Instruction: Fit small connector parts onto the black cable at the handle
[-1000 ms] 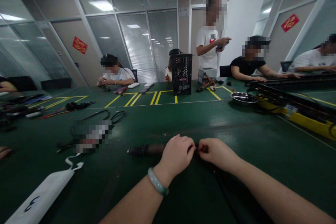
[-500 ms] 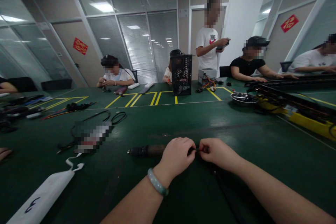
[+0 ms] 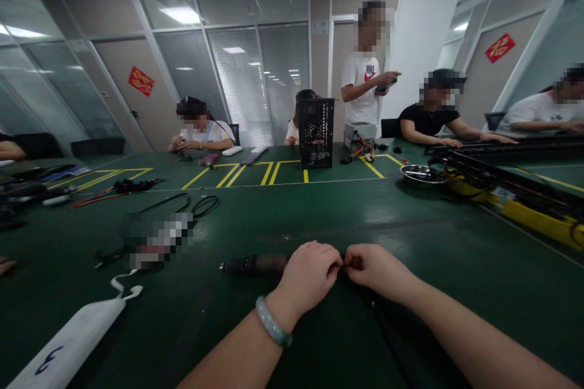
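Observation:
A dark, straight-bodied electric screwdriver (image 3: 262, 264) lies along the green table (image 3: 219, 340), its bit end pointing left. My left hand (image 3: 310, 270), with a jade-coloured bangle at the wrist, is curled over the tool's rear part and hides it. Fingertip to fingertip with it, my right hand (image 3: 376, 264) is closed in a pinch just behind the screwdriver. A black cable (image 3: 387, 334) comes out from under the right hand and runs toward the bottom edge; the end in the fingers is hidden.
Left of me lie a white power strip (image 3: 68, 343) and a blurred-out item with black cords (image 3: 207, 205). Across the table stand a black computer case (image 3: 316, 134) and a metal bowl (image 3: 422, 175). A yellow-and-black assembly (image 3: 515, 200) is at right. Several people work around.
Both hands stay at the rear of the screwdriver, and their fingertips have drawn slightly closer together. The small coloured bit between them no longer shows. The view has shifted slightly.

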`<state>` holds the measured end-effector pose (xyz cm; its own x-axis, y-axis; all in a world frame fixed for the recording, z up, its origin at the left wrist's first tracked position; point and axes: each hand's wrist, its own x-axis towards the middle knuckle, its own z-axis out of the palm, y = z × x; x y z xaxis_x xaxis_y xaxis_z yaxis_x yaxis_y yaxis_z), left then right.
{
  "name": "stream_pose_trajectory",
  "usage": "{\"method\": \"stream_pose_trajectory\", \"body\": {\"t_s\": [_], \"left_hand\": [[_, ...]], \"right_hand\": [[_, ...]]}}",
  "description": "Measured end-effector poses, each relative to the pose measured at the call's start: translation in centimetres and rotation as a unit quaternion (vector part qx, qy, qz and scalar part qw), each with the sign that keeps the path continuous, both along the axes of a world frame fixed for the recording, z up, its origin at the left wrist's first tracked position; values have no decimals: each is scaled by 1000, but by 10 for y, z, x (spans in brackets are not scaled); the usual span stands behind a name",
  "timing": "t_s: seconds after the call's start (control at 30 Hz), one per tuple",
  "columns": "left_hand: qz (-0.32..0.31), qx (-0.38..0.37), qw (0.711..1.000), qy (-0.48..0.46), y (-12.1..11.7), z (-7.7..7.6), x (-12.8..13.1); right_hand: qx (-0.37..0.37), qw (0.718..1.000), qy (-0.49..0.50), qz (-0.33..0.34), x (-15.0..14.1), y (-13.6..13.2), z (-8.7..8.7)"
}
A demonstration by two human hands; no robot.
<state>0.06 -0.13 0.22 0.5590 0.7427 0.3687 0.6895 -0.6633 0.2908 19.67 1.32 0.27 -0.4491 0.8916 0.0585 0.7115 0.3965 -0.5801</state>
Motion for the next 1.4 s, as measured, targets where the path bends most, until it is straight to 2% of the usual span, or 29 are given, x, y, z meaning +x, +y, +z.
{"method": "stream_pose_trajectory", "body": {"t_s": [0.17,0.5,0.7,0.93,1.1,1.2,1.4], "left_hand": [[33,-9,999,3,2,-3,-1],[11,-19,1000,10,0,-1,-1],[46,-24,999,4,0,-1,-1],[21,-28,999,27,3,0,-1],[4,-40,999,27,4,4,-6],[20,-45,999,22,3,4,-7],[64,-37,997,15,2,-1,-2]], "right_hand": [[-5,1000,-1,5,0,0,2],[6,1000,-10,11,-2,-1,7],[-10,1000,-9,9,-2,-2,6],[6,1000,2,4,-2,0,-1],[-4,1000,6,2,-4,-2,0],[-10,1000,-1,-1,-5,-4,2],[28,1000,-6,-13,-7,-2,-1]]}}
